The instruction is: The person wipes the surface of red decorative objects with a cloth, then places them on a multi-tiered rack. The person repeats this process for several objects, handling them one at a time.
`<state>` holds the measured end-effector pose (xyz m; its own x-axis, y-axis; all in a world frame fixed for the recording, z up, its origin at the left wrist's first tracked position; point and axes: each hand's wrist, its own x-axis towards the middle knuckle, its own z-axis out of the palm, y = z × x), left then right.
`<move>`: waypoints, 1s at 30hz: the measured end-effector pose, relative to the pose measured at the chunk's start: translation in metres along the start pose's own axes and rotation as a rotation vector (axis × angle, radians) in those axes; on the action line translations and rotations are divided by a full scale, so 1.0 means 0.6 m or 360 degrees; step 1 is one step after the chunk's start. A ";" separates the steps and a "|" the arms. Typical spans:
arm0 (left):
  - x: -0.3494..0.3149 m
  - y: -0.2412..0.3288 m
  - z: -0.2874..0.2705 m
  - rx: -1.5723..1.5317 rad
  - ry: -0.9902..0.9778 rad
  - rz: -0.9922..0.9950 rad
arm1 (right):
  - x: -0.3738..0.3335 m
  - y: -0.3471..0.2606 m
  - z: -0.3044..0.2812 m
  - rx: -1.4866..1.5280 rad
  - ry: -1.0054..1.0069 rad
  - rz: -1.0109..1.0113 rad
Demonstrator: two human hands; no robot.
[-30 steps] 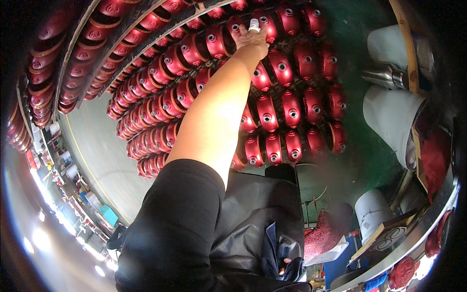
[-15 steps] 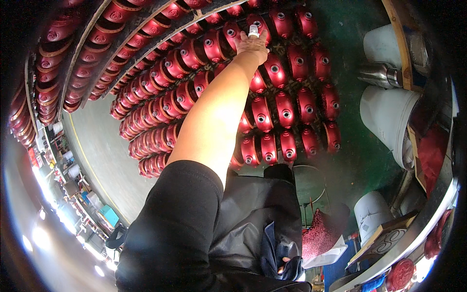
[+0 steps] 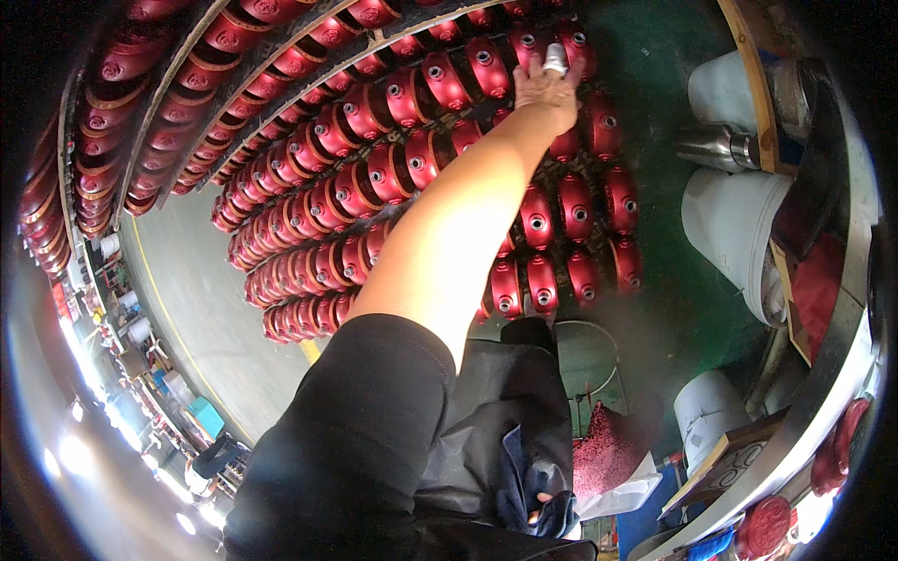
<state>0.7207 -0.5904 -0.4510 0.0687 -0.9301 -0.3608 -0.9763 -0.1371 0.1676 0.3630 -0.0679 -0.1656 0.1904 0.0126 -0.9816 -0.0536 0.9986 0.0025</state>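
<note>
My left hand reaches over the far right end of the rows, its fingers spread and a white covering on one finger. Beneath its fingertips is a glossy red rounded piece with a small metal-ringed hole; whether they touch it I cannot tell. Similar red pieces stand side by side in several rows. Low in the view, near my dark apron, my right hand is mostly hidden. Its curled fingers grip a dark blue cloth.
Curved racks of more red pieces rise at the upper left. Along the right are a white bucket, a metal flask and a wooden frame edge. A speckled red cloth lies near a white tray.
My left hand has moved right along the far row, from one red piece toward those at its end. The right hand stays low with the cloth.
</note>
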 end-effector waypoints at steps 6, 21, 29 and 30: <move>0.065 0.068 0.007 0.0048 0.0098 0.0004 | 0.031 0.051 -0.037 -0.0825 0.0387 -0.0318; -0.021 -0.159 0.053 -0.0192 -0.0152 -0.0695 | 0.047 0.084 -0.090 -0.1713 0.0425 -0.0841; -0.091 -0.297 0.061 -0.0107 0.0426 -0.0905 | 0.057 0.058 -0.068 -0.1590 0.0443 -0.0496; -0.102 -0.324 0.061 -0.0096 0.0399 -0.0945 | 0.058 0.055 -0.065 -0.1583 0.0448 -0.0463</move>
<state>0.8991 -0.4942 -0.4948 0.6463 -0.7405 -0.1841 -0.7448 -0.6647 0.0590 0.3297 -0.0367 -0.2074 0.0984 -0.3581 -0.9285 -0.8409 0.4691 -0.2700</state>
